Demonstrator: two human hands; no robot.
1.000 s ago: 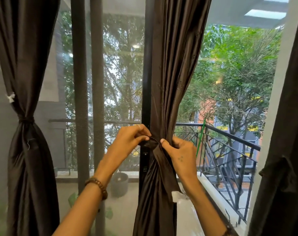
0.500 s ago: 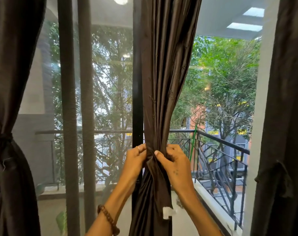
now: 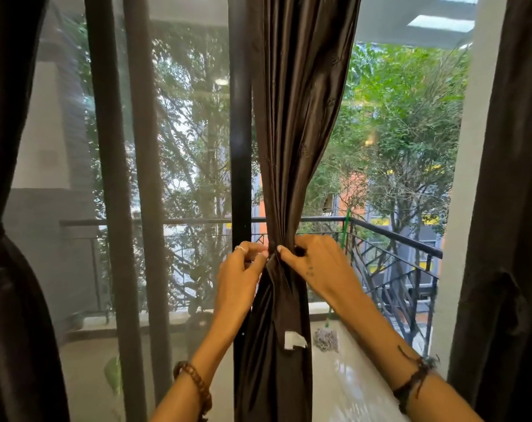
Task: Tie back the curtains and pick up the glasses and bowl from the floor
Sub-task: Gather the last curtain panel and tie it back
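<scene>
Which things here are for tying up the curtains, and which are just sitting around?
For the job: middle curtain, its tie band, left hand, right hand, tied left curtain, right curtain.

Just there: balcony railing, mop, trees.

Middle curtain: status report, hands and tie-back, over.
Left hand and right hand both pinching the tie-back at the middle curtain. Curtain gathered, tie's tail hanging loose. Nothing in the way.

Middle curtain (image 3: 292,117) hangs between left curtain (image 3: 12,269) and right curtain (image 3: 508,239); balcony railing (image 3: 395,239) stands behind.
</scene>
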